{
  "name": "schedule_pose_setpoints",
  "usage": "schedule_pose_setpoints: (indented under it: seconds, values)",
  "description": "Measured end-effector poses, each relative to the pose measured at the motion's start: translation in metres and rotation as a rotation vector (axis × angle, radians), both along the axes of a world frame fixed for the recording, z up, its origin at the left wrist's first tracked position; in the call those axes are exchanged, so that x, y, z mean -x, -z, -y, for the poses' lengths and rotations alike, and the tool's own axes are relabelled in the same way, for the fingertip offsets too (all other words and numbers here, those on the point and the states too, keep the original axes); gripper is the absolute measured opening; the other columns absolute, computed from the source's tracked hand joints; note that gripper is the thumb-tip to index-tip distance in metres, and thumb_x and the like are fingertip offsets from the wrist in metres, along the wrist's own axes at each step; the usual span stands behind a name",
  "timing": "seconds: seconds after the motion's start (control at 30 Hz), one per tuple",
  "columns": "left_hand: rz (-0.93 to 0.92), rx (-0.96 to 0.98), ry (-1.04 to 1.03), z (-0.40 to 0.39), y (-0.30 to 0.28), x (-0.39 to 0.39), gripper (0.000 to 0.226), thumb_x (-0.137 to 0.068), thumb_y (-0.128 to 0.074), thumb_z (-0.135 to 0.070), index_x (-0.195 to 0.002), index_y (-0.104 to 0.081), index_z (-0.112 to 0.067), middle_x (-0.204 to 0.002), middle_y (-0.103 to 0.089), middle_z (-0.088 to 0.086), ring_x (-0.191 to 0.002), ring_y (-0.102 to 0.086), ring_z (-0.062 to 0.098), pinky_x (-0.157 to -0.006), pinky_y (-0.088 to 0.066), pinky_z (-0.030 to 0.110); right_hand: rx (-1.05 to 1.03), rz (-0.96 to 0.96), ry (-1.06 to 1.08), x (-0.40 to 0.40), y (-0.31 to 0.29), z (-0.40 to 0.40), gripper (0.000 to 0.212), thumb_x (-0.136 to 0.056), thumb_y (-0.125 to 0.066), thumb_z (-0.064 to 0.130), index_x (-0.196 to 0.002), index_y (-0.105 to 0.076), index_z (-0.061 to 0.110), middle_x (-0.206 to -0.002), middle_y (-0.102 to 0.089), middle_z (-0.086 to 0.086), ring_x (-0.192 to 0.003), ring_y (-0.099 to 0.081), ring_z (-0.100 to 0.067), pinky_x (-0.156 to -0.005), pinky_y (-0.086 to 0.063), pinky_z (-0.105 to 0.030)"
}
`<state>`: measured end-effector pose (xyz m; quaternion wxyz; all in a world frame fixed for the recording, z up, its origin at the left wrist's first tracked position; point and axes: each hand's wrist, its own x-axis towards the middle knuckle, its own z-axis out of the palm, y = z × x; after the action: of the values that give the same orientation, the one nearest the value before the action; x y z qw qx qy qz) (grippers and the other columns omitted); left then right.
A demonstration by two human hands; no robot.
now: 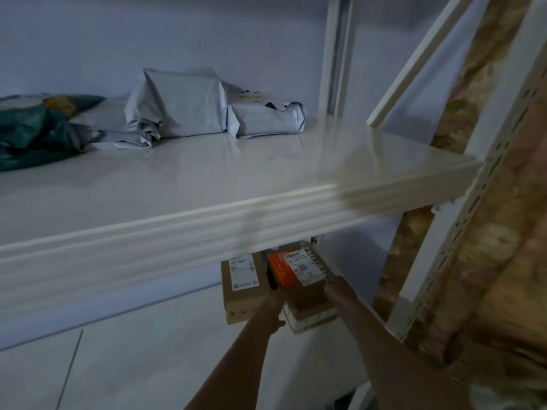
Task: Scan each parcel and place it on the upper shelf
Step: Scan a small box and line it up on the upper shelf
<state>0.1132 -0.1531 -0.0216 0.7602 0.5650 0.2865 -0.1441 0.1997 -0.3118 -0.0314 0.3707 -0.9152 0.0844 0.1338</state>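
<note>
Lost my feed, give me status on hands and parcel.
Both hands, left and right, grip brown box on lower shelf. Upper shelf overhangs it; grey bags at back.

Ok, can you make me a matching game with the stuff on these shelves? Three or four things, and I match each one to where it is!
Things:
1. grey wrapped parcels
2. dark green bag
3. box with the orange patch
4. plain brown box

Places:
A. far left of the upper shelf
B. below the upper shelf, between the two hands
C. below the upper shelf, just left of the left hand
D. middle of the upper shelf, near the back wall

Pairs: 1-D, 2-A, 3-B, 4-C
</note>
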Motion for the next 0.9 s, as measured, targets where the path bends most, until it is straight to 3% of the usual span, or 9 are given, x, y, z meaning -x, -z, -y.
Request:
schedule_pose_setpoints:
  seconds: [0.13,0.3,0.43,0.5,0.57,0.63,0.73,0.83,0.9]
  values:
    - [-0.031,0.002,0.137,0.003,0.004,-0.016,0.059,-0.087,-0.068,-0.036,-0.135,-0.041,-0.016,-0.142,-0.044,0.01,-0.136,-0.039,0.035,-0.11,-0.034,0.053,0.023,-0.105,0.009,-0.007,0.003,0.004,0.045,-0.1,-0.047,0.027,-0.138,-0.05,0.003,-0.137,-0.053,-0.018,-0.129,-0.05,-0.032,-0.086,-0.034,-0.032]
    - [-0.132,-0.042,0.182,-0.001,0.01,-0.026,0.058,-0.08,-0.076,-0.031,-0.127,-0.048,-0.011,-0.113,-0.056,0.007,-0.117,-0.052,0.026,-0.108,-0.04,0.045,-0.162,-0.101,0.048,-0.005,0.022,0.012,0.052,-0.101,-0.054,0.035,-0.142,-0.047,0.003,-0.128,-0.058,-0.019,-0.11,-0.058,-0.03,-0.086,-0.048,-0.036]
    - [0.017,-0.05,0.193,0.006,0.007,-0.023,0.041,-0.087,-0.07,-0.028,-0.122,-0.051,-0.018,-0.11,-0.061,0.001,-0.098,-0.062,0.017,-0.077,-0.058,0.033,-0.24,-0.098,0.151,0.0,0.02,0.014,0.069,-0.095,-0.064,0.037,-0.147,-0.039,0.0,-0.141,-0.053,-0.02,-0.122,-0.056,-0.035,-0.099,-0.049,-0.042]
    - [0.143,-0.017,0.169,0.009,0.0,-0.022,0.038,-0.09,-0.067,-0.027,-0.122,-0.049,-0.017,-0.111,-0.066,0.009,-0.095,-0.07,0.024,-0.078,-0.061,0.042,-0.274,-0.05,0.19,0.005,0.014,0.014,0.073,-0.094,-0.065,0.04,-0.146,-0.038,-0.002,-0.141,-0.052,-0.021,-0.124,-0.054,-0.037,-0.099,-0.047,-0.042]
    - [0.213,-0.006,0.124,0.007,-0.01,-0.016,0.052,-0.088,-0.069,-0.033,-0.129,-0.043,-0.012,-0.116,-0.067,0.016,-0.096,-0.072,0.03,-0.081,-0.06,0.047,-0.415,0.018,0.241,0.013,0.006,0.013,0.059,-0.094,-0.065,0.039,-0.135,-0.053,-0.003,-0.128,-0.061,-0.022,-0.113,-0.061,-0.037,-0.092,-0.052,-0.042]
    - [0.271,0.001,0.138,0.003,-0.018,-0.004,0.054,-0.088,-0.068,-0.039,-0.129,-0.046,-0.011,-0.115,-0.069,0.015,-0.094,-0.073,0.028,-0.074,-0.061,0.041,-0.585,0.046,0.271,0.026,-0.005,0.015,0.036,-0.093,-0.067,0.036,-0.111,-0.067,0.004,-0.106,-0.07,-0.015,-0.088,-0.07,-0.027,-0.069,-0.057,-0.033]
    - [0.284,-0.07,0.153,-0.002,-0.022,0.014,0.039,-0.086,-0.067,-0.045,-0.115,-0.052,-0.025,-0.107,-0.073,0.005,-0.099,-0.071,0.025,-0.091,-0.056,0.047,-0.683,0.072,0.231,0.043,-0.017,0.022,0.024,-0.093,-0.067,0.033,-0.085,-0.07,0.01,-0.07,-0.076,0.0,-0.054,-0.07,-0.014,-0.041,-0.047,-0.019]
    - [0.294,-0.035,0.101,-0.003,-0.03,0.03,0.05,-0.082,-0.072,-0.045,-0.12,-0.044,-0.031,-0.111,-0.072,0.008,-0.105,-0.069,0.029,-0.099,-0.049,0.054,-0.741,0.074,0.154,0.057,-0.031,0.021,0.022,-0.094,-0.064,0.035,-0.084,-0.071,0.017,-0.063,-0.074,0.008,-0.054,-0.071,-0.009,-0.044,-0.051,-0.019]
    - [0.313,0.033,0.067,-0.003,-0.038,0.044,0.054,-0.084,-0.07,-0.043,-0.131,-0.048,-0.03,-0.115,-0.071,0.008,-0.107,-0.068,0.029,-0.098,-0.051,0.053,-0.775,0.045,0.106,0.067,-0.045,0.015,0.024,-0.093,-0.062,0.04,-0.09,-0.073,0.019,-0.073,-0.077,0.005,-0.066,-0.075,-0.015,-0.06,-0.059,-0.028]
